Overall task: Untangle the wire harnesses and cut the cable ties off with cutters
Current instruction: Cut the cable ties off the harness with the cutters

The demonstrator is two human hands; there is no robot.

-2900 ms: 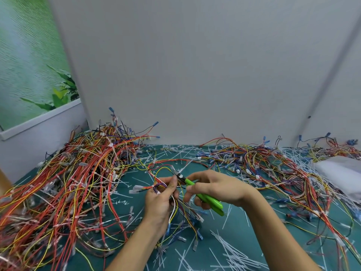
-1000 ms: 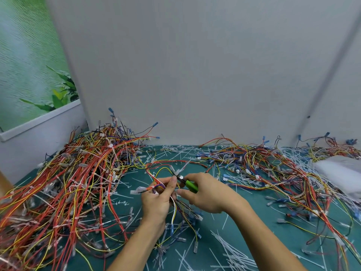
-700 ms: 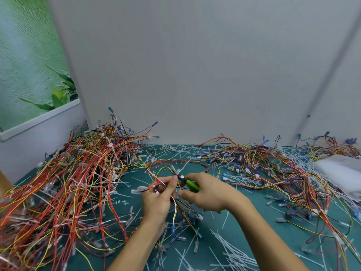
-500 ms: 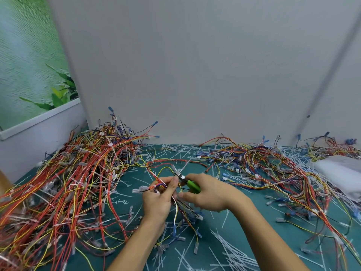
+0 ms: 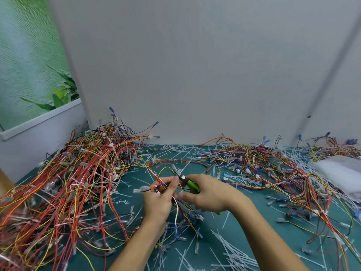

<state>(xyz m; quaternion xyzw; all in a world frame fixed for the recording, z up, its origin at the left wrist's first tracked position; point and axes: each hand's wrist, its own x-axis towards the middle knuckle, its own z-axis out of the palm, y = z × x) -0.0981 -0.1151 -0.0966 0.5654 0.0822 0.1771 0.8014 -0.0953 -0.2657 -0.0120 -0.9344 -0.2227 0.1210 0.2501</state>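
Down at the near edge, a scatter of cut cable ties (image 5: 230, 253) lies pale and loose across the green mat (image 5: 259, 218). Both bare forearms come up from the bottom of the view and meet in the middle. The left hand (image 5: 159, 198) pinches a small wire harness (image 5: 176, 212) between thumb and curled fingers, thumb pointing up, and white, yellow and red strands trail down from the fist to blue-tipped ends on the mat. Right beside it, nearly touching, the right hand (image 5: 211, 194) is wrapped round the green handles of the cutters (image 5: 192, 185). The nose of the tool points up and left, right at the top of the held harness, just above the left thumb. Whether the blades are closed or apart is too small to make out. Off to the left, a big heaped pile of harnesses (image 5: 78, 182), mostly red and yellow, is bristling with white ties. To the right and further back, a flatter tangle of harnesses (image 5: 263, 165) shows many blue connectors and more cut ties strewn through it. At the far right edge sits a white bundle (image 5: 341, 171); what it is cannot be told. Behind it all stands a plain grey panel (image 5: 195, 65), and on the far left there is a green backdrop with leaves (image 5: 58, 94).
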